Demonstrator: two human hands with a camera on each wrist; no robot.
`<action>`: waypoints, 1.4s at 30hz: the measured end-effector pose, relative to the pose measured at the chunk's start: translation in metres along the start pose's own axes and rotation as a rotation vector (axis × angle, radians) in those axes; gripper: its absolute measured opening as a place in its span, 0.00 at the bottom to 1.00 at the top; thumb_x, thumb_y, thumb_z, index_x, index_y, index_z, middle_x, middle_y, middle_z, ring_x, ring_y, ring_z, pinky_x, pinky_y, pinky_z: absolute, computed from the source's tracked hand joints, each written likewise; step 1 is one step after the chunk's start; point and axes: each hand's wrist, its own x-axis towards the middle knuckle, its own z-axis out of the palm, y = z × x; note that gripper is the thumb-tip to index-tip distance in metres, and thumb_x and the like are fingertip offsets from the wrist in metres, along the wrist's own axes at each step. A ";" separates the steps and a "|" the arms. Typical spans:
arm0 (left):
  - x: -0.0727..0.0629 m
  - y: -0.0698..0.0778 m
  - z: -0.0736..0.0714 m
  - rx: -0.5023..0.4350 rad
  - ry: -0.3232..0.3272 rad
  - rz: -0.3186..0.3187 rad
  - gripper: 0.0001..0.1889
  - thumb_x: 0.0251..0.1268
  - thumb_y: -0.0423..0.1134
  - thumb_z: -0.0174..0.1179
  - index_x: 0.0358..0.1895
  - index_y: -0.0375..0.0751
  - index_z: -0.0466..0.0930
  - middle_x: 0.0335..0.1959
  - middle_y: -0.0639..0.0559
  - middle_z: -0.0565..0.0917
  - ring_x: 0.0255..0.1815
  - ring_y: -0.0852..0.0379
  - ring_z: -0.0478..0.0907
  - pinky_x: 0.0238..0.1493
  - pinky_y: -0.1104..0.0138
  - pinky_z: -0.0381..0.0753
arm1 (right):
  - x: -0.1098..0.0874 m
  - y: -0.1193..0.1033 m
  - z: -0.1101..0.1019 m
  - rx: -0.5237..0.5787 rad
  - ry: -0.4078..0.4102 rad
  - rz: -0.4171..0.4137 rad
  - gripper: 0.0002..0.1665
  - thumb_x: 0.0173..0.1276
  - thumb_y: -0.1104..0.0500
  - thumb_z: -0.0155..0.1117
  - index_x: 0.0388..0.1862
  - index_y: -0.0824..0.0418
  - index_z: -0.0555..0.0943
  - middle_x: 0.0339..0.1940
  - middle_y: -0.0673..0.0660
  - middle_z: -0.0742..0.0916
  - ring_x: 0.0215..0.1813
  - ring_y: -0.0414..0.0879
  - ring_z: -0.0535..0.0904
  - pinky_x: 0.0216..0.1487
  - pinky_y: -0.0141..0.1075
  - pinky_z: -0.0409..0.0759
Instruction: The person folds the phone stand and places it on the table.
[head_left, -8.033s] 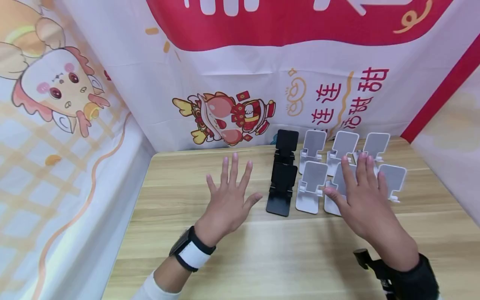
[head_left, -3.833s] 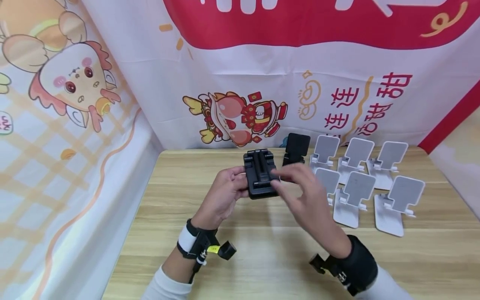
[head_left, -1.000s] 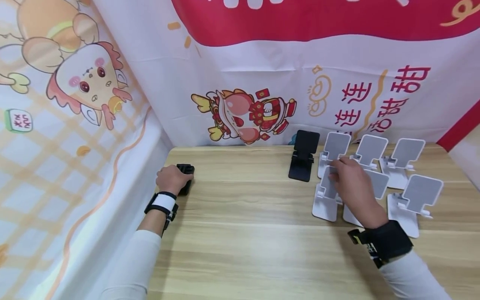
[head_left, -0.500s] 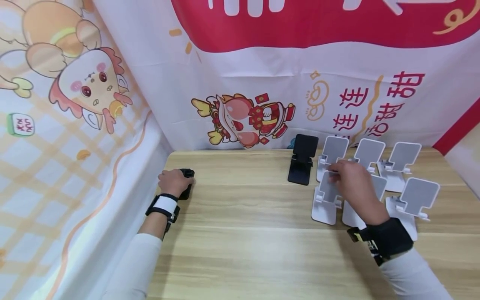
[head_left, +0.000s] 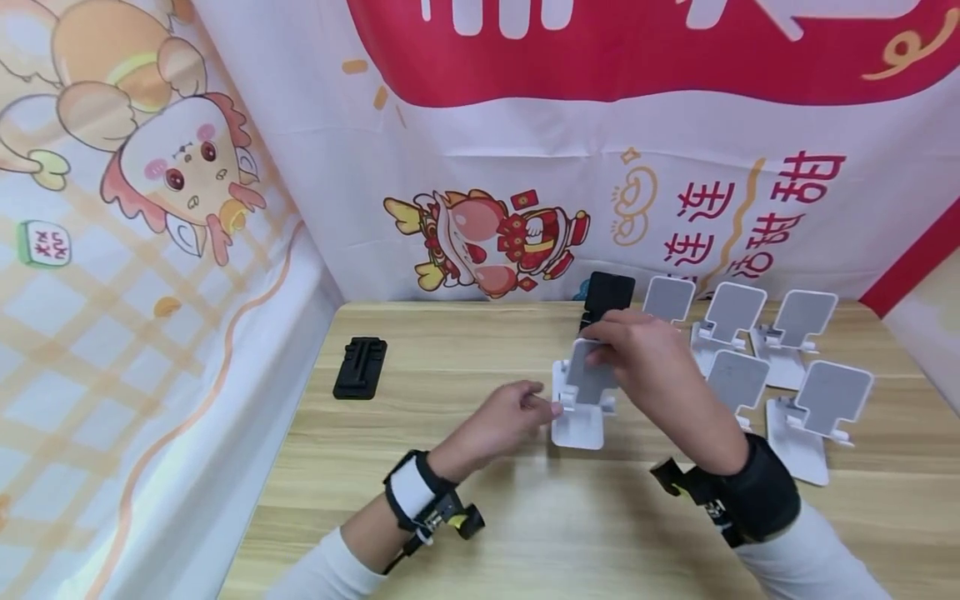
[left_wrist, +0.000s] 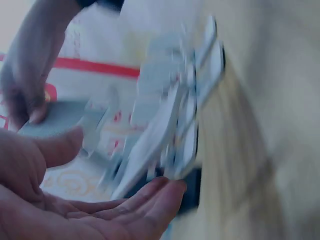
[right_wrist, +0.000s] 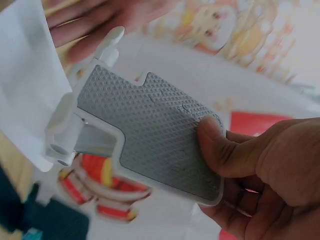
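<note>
White stand (head_left: 585,396) seemingly mid-handover: right hand (head_left: 647,354) pinches top plate (right_wrist: 155,130), left hand (head_left: 501,421) spread at base (head_left: 579,432); next probably needs left grip, folding.

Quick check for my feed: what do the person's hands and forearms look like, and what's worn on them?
The left hand and right hand are gloveless. The sleeves are white. On the left wrist is a black band with a white patch; on the right, a wider black cuff. Each carries a small black camera.
</note>
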 end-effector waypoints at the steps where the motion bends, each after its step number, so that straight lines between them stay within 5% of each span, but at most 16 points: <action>1: -0.002 0.001 0.005 -0.065 -0.027 -0.021 0.32 0.77 0.43 0.59 0.75 0.28 0.63 0.57 0.38 0.84 0.54 0.48 0.84 0.61 0.51 0.84 | 0.002 -0.005 -0.002 -0.010 -0.003 -0.013 0.11 0.58 0.70 0.77 0.40 0.62 0.90 0.35 0.56 0.89 0.38 0.50 0.85 0.39 0.45 0.87; 6: -0.008 -0.001 0.017 -0.271 -0.078 -0.055 0.25 0.75 0.27 0.55 0.72 0.26 0.65 0.53 0.36 0.84 0.52 0.45 0.86 0.57 0.53 0.87 | 0.004 -0.020 -0.006 -0.029 -0.004 -0.046 0.12 0.57 0.71 0.78 0.40 0.61 0.91 0.34 0.55 0.89 0.38 0.50 0.85 0.40 0.45 0.88; 12: -0.009 -0.008 0.021 -0.269 -0.038 0.034 0.19 0.73 0.24 0.56 0.64 0.24 0.73 0.54 0.36 0.86 0.54 0.47 0.86 0.55 0.57 0.88 | 0.004 -0.029 -0.010 0.006 0.012 -0.057 0.12 0.58 0.67 0.79 0.42 0.62 0.91 0.35 0.56 0.90 0.38 0.50 0.85 0.41 0.46 0.88; 17: -0.011 -0.007 0.017 -0.265 -0.019 0.042 0.16 0.72 0.24 0.57 0.60 0.26 0.78 0.50 0.39 0.89 0.50 0.50 0.87 0.51 0.60 0.89 | 0.005 -0.032 -0.012 0.001 0.038 -0.059 0.13 0.58 0.66 0.78 0.44 0.62 0.90 0.36 0.57 0.89 0.39 0.51 0.83 0.42 0.46 0.89; 22: -0.015 0.000 0.007 -0.262 -0.033 0.047 0.16 0.72 0.25 0.57 0.61 0.26 0.78 0.51 0.38 0.88 0.48 0.51 0.88 0.48 0.61 0.90 | 0.005 -0.024 -0.009 0.226 0.038 0.037 0.27 0.64 0.61 0.75 0.62 0.62 0.81 0.48 0.59 0.88 0.50 0.53 0.84 0.54 0.50 0.87; 26: -0.018 0.006 0.000 -0.275 -0.044 0.045 0.18 0.71 0.25 0.58 0.63 0.26 0.77 0.54 0.38 0.87 0.49 0.51 0.87 0.49 0.60 0.90 | 0.005 -0.012 -0.004 0.498 -0.070 0.161 0.44 0.62 0.56 0.76 0.75 0.59 0.68 0.61 0.62 0.84 0.60 0.57 0.83 0.64 0.54 0.83; 32: -0.021 0.013 -0.007 -0.305 -0.040 0.025 0.21 0.71 0.26 0.59 0.65 0.26 0.74 0.55 0.38 0.86 0.52 0.48 0.87 0.52 0.59 0.89 | 0.003 -0.004 0.004 0.600 -0.162 0.191 0.36 0.62 0.52 0.76 0.66 0.61 0.74 0.56 0.63 0.87 0.51 0.54 0.85 0.56 0.52 0.87; 42: -0.022 0.020 -0.005 -0.301 -0.044 0.009 0.19 0.71 0.28 0.60 0.62 0.26 0.77 0.52 0.40 0.87 0.48 0.52 0.87 0.49 0.62 0.89 | 0.003 -0.005 0.012 0.489 0.013 0.124 0.22 0.62 0.62 0.77 0.54 0.58 0.81 0.50 0.58 0.90 0.49 0.53 0.88 0.49 0.51 0.89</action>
